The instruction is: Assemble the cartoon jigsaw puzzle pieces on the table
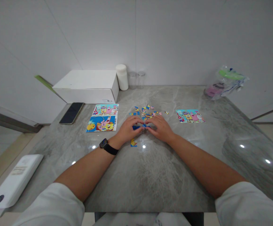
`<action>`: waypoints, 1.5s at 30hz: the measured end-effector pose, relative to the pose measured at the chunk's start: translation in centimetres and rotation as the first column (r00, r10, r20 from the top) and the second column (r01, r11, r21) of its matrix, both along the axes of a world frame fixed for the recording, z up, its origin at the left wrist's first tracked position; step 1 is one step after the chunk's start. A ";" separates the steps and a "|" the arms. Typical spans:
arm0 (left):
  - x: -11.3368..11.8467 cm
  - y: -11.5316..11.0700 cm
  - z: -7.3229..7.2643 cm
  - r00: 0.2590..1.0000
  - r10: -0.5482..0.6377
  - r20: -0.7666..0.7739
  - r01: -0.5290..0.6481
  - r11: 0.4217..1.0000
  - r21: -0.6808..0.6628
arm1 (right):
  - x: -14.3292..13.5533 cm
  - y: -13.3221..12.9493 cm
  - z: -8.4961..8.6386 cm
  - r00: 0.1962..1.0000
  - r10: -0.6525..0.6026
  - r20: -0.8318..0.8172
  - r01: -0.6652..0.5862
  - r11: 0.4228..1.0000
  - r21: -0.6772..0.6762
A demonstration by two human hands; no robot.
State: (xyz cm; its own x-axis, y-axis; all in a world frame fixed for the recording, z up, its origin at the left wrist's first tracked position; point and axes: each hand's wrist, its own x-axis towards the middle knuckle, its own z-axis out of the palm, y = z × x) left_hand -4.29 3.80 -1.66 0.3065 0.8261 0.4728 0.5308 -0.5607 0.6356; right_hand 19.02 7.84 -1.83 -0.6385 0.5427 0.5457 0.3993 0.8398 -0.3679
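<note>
My left hand [129, 128] and my right hand [160, 128] meet above the middle of the grey table, thumbs and forefingers pinched around small blue jigsaw puzzle pieces [135, 127]. How the pieces fit together between the fingertips is partly hidden. Just beyond my fingers lies a scatter of loose colourful puzzle pieces [148, 108]. A small yellow and blue puzzle section [133, 143] rests on the tabletop, nearer to me, beside my left wrist.
Left of my hands lies a cartoon picture sheet [102, 123]; a smaller picture card [190, 116] is at right. A phone [71, 113], white box [84, 94], white bottle [122, 77], glass jars [141, 80], bagged cup [217, 88] and white device [18, 175] surround them.
</note>
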 end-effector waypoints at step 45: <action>1.0 -1.2 0.3 0.919 0.009 -0.394 -0.014 1.000 -0.009 | 0.5 1.1 -0.8 0.981 -0.036 0.190 0.046 0.998 -0.050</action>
